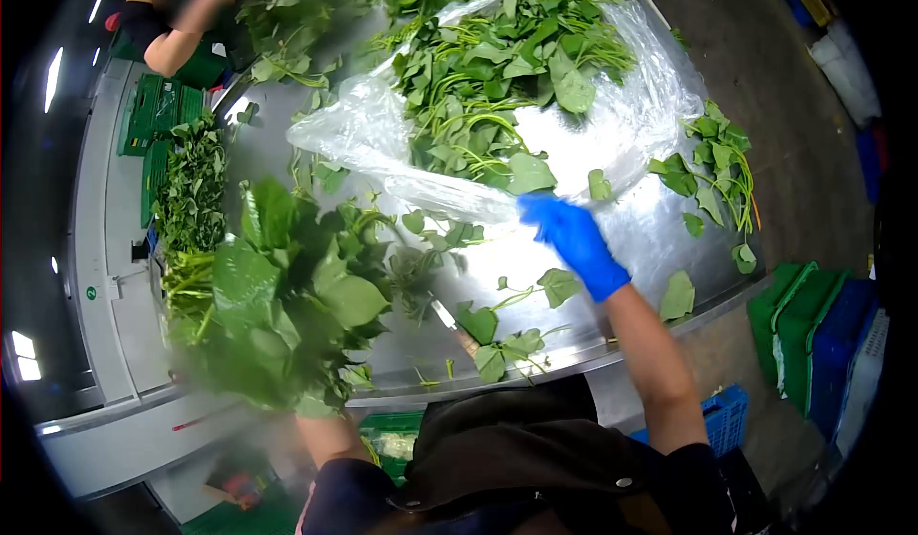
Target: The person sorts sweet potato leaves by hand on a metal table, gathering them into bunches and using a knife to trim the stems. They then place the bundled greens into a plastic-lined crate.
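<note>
A large bunch of leafy greens (277, 296), like sweet potato leaves, is held up close to the camera on the left. My left forearm (330, 437) runs up behind it; the leaves hide the hand gripping it. My right hand (576, 240), in a blue glove, is over the metal table (660, 239) at the near edge of a clear plastic sheet or bag (449, 194). Its fingers are drawn together and slightly blurred; what they hold, if anything, cannot be made out. A heap of the same greens (507, 66) lies on the plastic. A knife (444, 315) rests below loose stems.
Loose sprigs (722, 167) lie at the table's right edge. Green crates (153, 114) and piled greens (191, 186) are at left. Another person's arm (196, 19) reaches in at top left. Green and blue crates (813, 334) stand at right, a blue basket (725, 417) below.
</note>
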`<state>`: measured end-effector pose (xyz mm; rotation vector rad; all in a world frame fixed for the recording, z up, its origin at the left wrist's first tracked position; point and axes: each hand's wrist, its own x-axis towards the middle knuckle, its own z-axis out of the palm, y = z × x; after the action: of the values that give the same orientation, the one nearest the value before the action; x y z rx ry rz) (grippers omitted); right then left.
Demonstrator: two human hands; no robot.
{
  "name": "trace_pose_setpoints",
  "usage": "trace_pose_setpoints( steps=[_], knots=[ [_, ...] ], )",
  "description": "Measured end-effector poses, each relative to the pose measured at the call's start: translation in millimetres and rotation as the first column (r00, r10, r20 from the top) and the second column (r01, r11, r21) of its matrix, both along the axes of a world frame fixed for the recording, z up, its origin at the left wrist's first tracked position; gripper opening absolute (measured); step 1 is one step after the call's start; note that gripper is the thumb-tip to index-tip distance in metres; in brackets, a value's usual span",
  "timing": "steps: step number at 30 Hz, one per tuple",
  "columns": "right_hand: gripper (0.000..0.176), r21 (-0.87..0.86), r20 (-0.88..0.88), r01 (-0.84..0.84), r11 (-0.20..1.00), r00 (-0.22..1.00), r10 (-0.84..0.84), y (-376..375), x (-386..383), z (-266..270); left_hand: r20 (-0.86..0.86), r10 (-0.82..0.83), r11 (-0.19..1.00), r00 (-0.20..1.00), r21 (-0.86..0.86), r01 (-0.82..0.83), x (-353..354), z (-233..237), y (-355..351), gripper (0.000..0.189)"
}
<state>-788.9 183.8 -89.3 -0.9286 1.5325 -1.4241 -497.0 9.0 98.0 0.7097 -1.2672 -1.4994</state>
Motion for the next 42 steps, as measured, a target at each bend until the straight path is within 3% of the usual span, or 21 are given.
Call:
trace_pose_setpoints(
  steps=[1, 3, 5, 6, 7, 8, 12, 14, 17, 18, 19, 20, 22, 25, 28, 30, 32, 34, 37, 40, 42],
  knots=[
    [0.031, -0.009, 0.238, -0.209, 0.978, 0.949, 0.205, 4, 26, -16, 0.008, -0.005, 1.0, 1.0, 0.008, 0.005, 13, -1, 0, 0.043],
    [0.033, 0.011, 0.64, -0.499, 0.866, 0.669, 0.377, 5, 69, 0, 0.018, -0.017, 0.999, 1.0, 0.03, 0.017, 41, -4, -2, 0.044],
    [0.039, 0.001, 0.884, -0.478, 0.878, 0.412, 0.224, -7, 128, 22, 0.033, -0.043, 0.997, 0.999, 0.067, 0.041, 71, -13, -5, 0.044],
    [0.042, -0.037, 0.949, -0.338, 0.94, 0.282, 0.138, -15, 161, 12, 0.042, -0.06, 0.995, 0.997, 0.084, 0.056, 87, -16, -7, 0.045],
    [0.047, -0.14, 0.872, -0.249, 0.958, 0.428, 0.238, -30, 185, 1, 0.049, -0.082, 0.992, 0.995, 0.101, 0.077, 103, -19, -10, 0.045],
    [0.047, -0.031, 0.785, -0.177, 0.984, 0.604, 0.134, -48, 196, 11, 0.054, -0.105, 0.988, 0.993, 0.116, 0.099, 119, -23, -12, 0.046],
    [0.055, -0.28, 0.858, 0.157, 0.947, 0.484, 0.174, -88, 243, 13, 0.11, -0.205, 0.965, 0.973, 0.191, 0.181, 194, -30, -31, 0.047],
    [0.055, -0.154, 0.736, 0.086, 0.984, 0.675, 0.056, -99, 270, 64, 0.171, -0.264, 0.95, 0.949, 0.215, 0.226, 233, -30, -39, 0.048],
    [0.051, -0.13, 0.697, -0.105, 0.986, 0.698, 0.167, -128, 318, 63, 0.395, -0.366, 0.93, 0.842, 0.18, 0.32, 277, -25, -53, 0.049],
    [0.044, -0.194, 0.665, -0.104, 0.975, 0.717, 0.209, -138, 339, 58, 0.557, -0.37, 0.918, 0.744, 0.099, 0.383, 286, -21, -58, 0.05],
    [0.04, -0.182, 0.658, -0.153, 0.971, 0.715, 0.236, -144, 357, 55, 0.752, -0.281, 0.882, 0.596, -0.043, 0.47, 291, -19, -64, 0.065],
    [0.036, -0.17, 0.648, -0.204, 0.964, 0.714, 0.265, -149, 373, 55, 0.847, -0.26, 0.801, 0.463, -0.078, 0.593, 294, -13, -68, 0.064],
    [0.026, -0.106, 0.542, -0.238, 0.965, 0.8, 0.257, -153, 401, 58, 0.919, -0.171, 0.784, 0.355, -0.092, 0.614, 303, -25, -69, 0.066],
    [0.021, -0.081, 0.611, -0.153, 0.985, 0.773, 0.17, -162, 427, 24, 0.904, -0.092, 0.767, 0.418, -0.204, 0.609, 315, -49, -64, 0.073],
    [0.019, -0.089, 0.588, -0.116, 0.989, 0.796, 0.147, -152, 440, -26, 0.9, -0.171, 0.802, 0.4, -0.108, 0.587, 327, -74, -51, 0.07],
    [0.02, 0.103, 0.565, -0.258, 0.961, 0.81, 0.157, -129, 420, -12, 0.92, -0.11, 0.744, 0.376, -0.174, 0.645, 327, -82, -40, 0.07],
    [0.021, 0.188, 0.518, -0.26, 0.947, 0.846, 0.13, -113, 415, -25, 0.942, -0.076, 0.665, 0.326, -0.196, 0.721, 323, -88, -29, 0.07],
    [0.02, 0.191, 0.61, -0.219, 0.957, 0.79, 0.059, -103, 407, -29, 0.945, -0.085, 0.634, 0.317, -0.194, 0.749, 316, -96, -23, 0.068],
    [0.024, 0.317, 0.443, -0.192, 0.929, 0.896, 0.033, -102, 396, -22, 0.954, -0.075, 0.578, 0.291, -0.197, 0.792, 305, -103, -17, 0.067],
    [0.031, 0.313, 0.528, -0.214, 0.926, 0.849, 0.017, -98, 394, -22, 0.957, -0.06, 0.534, 0.284, -0.21, 0.819, 301, -108, -15, 0.067],
    [0.035, 0.314, 0.397, -0.325, 0.892, 0.898, 0.188, -101, 390, -20, 0.954, -0.072, 0.532, 0.29, -0.209, 0.821, 302, -108, -17, 0.067]
  ],
)
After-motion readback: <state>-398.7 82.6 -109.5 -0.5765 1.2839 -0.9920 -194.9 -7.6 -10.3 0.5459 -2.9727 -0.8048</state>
